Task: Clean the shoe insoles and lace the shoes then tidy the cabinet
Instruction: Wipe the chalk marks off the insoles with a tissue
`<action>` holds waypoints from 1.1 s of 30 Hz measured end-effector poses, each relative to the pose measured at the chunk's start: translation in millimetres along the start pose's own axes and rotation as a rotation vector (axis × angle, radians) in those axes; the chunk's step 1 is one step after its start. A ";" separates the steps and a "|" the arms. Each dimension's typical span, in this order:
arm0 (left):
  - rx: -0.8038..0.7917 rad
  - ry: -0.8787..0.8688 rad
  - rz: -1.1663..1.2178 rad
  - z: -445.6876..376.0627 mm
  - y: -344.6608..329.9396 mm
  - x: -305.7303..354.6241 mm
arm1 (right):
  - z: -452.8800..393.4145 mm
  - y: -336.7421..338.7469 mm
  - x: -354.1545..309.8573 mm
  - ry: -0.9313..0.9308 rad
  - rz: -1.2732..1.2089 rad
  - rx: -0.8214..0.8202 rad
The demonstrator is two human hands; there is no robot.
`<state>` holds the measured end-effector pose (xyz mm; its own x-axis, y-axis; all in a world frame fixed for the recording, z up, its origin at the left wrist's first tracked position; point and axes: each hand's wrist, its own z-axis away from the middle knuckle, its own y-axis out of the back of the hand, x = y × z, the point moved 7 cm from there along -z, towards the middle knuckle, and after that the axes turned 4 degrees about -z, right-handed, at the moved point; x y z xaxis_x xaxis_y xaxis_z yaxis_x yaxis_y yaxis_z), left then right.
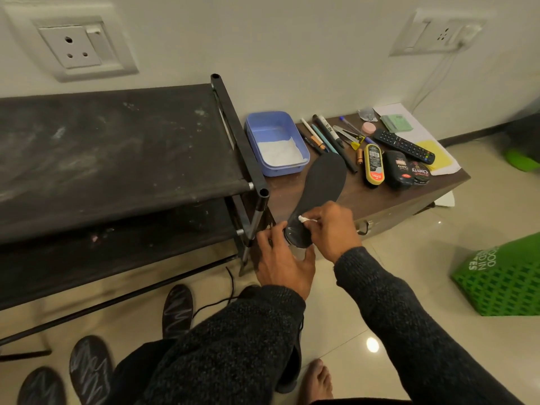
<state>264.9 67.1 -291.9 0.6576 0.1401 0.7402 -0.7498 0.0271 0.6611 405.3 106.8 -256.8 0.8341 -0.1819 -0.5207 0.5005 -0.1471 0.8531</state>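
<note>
Three spare insoles (90, 368) lie on the floor by my knees, black lace (230, 285) trailing next to them — not touched yet by the look of it.

The insole (320, 197) I'm cleaning lies on the low cabinet (380, 197), heel hanging over its near edge, toe pointing toward the back. Judgement: thin foam, very light, floppy — it'll slide or buckle if I rub it unsupported. Best hold is at the heel, braced from below, rubbing toward the toe.

My left hand (282, 264) is at the heel, thumb and fingers curled around its end at the cabinet's near edge; it looks clamped on the insole, though the contact under the heel is hidden. My right hand (330, 229) has its fingers pinched tight together on a small white wad (304, 220) — tissue or cotton, can't tell — pressed onto the insole just above the heel.

Further back along the cabinet: blue tub (276, 141) with white paper near the left edge, beside the black shoe rack (117, 159). Polish bottles (397, 173) toward the right edge, pens (324, 138) and a remote (404, 146) behind them near the back edge.
</note>
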 end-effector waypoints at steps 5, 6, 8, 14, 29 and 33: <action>0.023 -0.023 -0.003 0.8 0.8 -1.3 | 18.0 -0.2 -25.8 0.100 0.000 -0.148; 0.016 -0.031 -0.004 -0.3 0.4 -2.2 | 19.7 1.9 -29.5 0.104 -0.008 -0.179; -0.006 -0.035 -0.009 -2.2 -1.0 -4.7 | 22.0 2.7 -32.2 0.091 -0.013 -0.276; -0.001 -0.039 0.026 -2.9 -0.5 -3.8 | 3.1 18.1 -23.3 -0.006 -0.169 -0.042; -0.044 -0.002 0.090 -6.4 -2.0 -3.4 | -2.1 -10.7 -25.9 0.089 0.052 0.005; -0.063 0.018 0.076 -8.3 -3.5 -4.6 | 14.0 -10.2 -35.7 0.215 0.054 -0.024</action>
<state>263.9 74.6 -298.6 0.5974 0.1621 0.7854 -0.8012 0.0782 0.5933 367.1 101.2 -247.4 0.8886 0.0226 -0.4581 0.4573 -0.1192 0.8813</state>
